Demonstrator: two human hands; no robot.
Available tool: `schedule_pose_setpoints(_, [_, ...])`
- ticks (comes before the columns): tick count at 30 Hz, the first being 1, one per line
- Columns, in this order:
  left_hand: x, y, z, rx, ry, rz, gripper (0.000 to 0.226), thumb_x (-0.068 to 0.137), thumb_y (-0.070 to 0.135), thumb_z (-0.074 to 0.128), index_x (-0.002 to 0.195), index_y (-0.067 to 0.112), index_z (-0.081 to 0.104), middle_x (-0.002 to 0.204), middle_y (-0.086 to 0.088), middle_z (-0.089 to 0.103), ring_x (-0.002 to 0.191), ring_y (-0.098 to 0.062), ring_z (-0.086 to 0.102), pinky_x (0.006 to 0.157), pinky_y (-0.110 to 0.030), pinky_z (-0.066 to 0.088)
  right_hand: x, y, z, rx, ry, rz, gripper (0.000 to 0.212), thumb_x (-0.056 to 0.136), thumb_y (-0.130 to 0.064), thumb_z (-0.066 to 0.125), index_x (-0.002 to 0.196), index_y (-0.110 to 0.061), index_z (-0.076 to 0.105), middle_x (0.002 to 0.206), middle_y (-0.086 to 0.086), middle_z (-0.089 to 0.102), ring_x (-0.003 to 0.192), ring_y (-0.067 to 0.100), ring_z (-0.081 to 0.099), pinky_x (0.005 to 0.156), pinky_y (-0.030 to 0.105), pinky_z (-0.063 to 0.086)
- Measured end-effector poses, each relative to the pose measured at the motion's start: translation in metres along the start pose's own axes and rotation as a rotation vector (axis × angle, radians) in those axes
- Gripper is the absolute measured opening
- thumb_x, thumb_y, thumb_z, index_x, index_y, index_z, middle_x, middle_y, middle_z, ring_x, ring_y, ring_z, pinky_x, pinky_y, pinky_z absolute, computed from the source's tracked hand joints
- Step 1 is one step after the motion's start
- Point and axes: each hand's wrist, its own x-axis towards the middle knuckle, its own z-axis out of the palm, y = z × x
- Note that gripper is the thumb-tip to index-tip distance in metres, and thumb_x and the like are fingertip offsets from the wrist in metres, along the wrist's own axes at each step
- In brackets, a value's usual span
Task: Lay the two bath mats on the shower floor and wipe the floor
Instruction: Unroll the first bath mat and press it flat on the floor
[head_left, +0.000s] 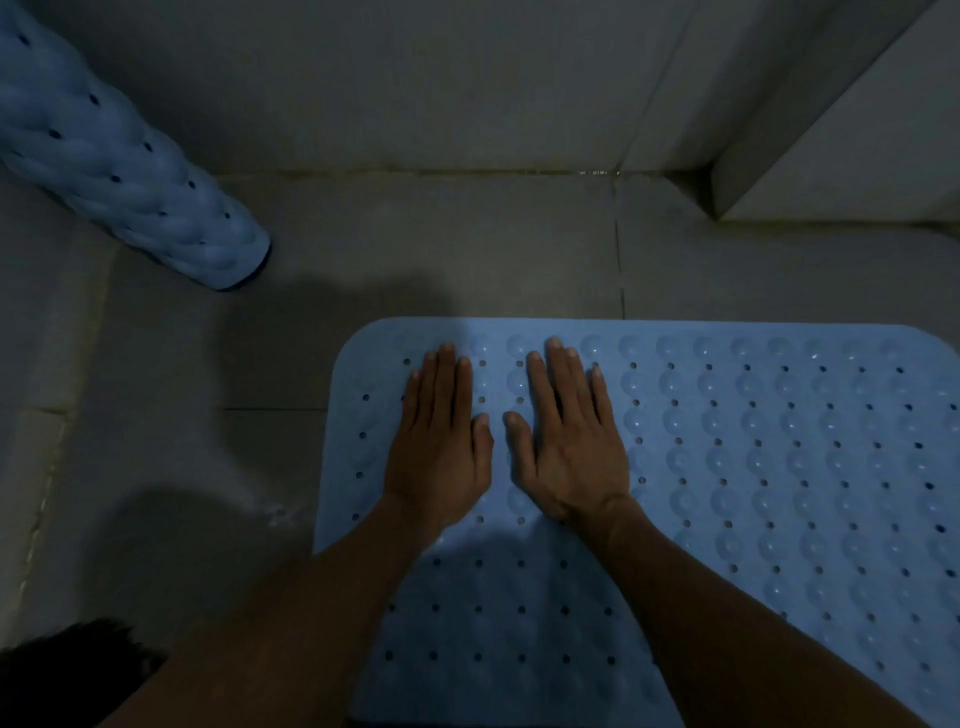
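Two hands lie flat on the unrolled bath mat (753, 467), palms down, fingers straight and held together, gripping nothing. The left hand (441, 441) rests near the mat's left edge; the right hand (566, 447) rests just beside it, thumbs nearly meeting, both with fingertips close to the mat's far edge. The mat is light blue, dotted with holes and round bumps, and lies spread on the grey tiled shower floor (415, 249). Its far-left corner is rounded; its right side and near side run out of view. Beyond the mat's far edge a strip of bare floor runs to the wall (415, 78), crossed by a grout line. To the left of the mat a wider stretch of bare floor shows. Past that, well apart from the flat mat toward the far left, the second bath mat (114, 150) stands rolled up, tilted, its lower end on the floor. Beyond the flat mat's far right corner a pale ledge (857, 130) juts from the wall.
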Motion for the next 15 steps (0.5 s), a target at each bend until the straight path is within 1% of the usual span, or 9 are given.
schedule_pose_setpoints(3, [0.0025, -0.0009, -0.0042, 0.006, -0.026, 0.002, 0.061, 0.101, 0.032, 0.026, 0.150, -0.004, 0.019, 0.159, -0.023, 0.009, 0.149, -0.032, 0.005, 0.121, -0.048, 0.011, 0.0006, -0.0008, -0.0012, 0.009, -0.003, 0.005, 0.070, 0.101, -0.044, 0.035, 0.158, -0.008, 0.016, 0.166, 0.011, 0.002, 0.154, 0.022, -0.003, 0.124, 0.047, 0.005])
schedule_pose_setpoints(5, [0.0047, -0.0013, -0.0053, -0.003, -0.044, 0.007, 0.062, 0.100, 0.032, 0.026, 0.150, -0.004, 0.018, 0.159, -0.023, 0.008, 0.149, -0.032, 0.004, 0.121, -0.048, 0.009, 0.0017, -0.0013, -0.0032, 0.005, -0.024, 0.009, 0.071, 0.101, -0.045, 0.036, 0.158, -0.009, 0.013, 0.166, 0.011, 0.000, 0.154, 0.022, -0.004, 0.124, 0.047, 0.005])
schedule_pose_setpoints(10, [0.0040, -0.0011, -0.0035, 0.040, -0.052, 0.006, 0.062, 0.099, 0.031, 0.025, 0.150, -0.004, 0.016, 0.159, -0.024, 0.008, 0.148, -0.034, 0.006, 0.120, -0.049, 0.011, 0.0044, -0.0014, -0.0050, -0.039, -0.092, 0.026, 0.073, 0.102, -0.049, 0.032, 0.159, -0.013, 0.005, 0.166, 0.009, -0.009, 0.153, 0.020, -0.011, 0.124, 0.045, 0.001])
schedule_pose_setpoints(15, [0.0033, -0.0007, -0.0047, 0.027, -0.059, 0.001, 0.064, 0.099, 0.032, 0.026, 0.151, -0.004, 0.013, 0.159, -0.024, 0.006, 0.149, -0.034, 0.004, 0.120, -0.049, 0.011, 0.0012, -0.0033, -0.0060, -0.038, -0.077, 0.021, 0.071, 0.102, -0.048, 0.029, 0.159, -0.012, 0.005, 0.166, 0.009, -0.009, 0.153, 0.020, -0.011, 0.124, 0.046, 0.002])
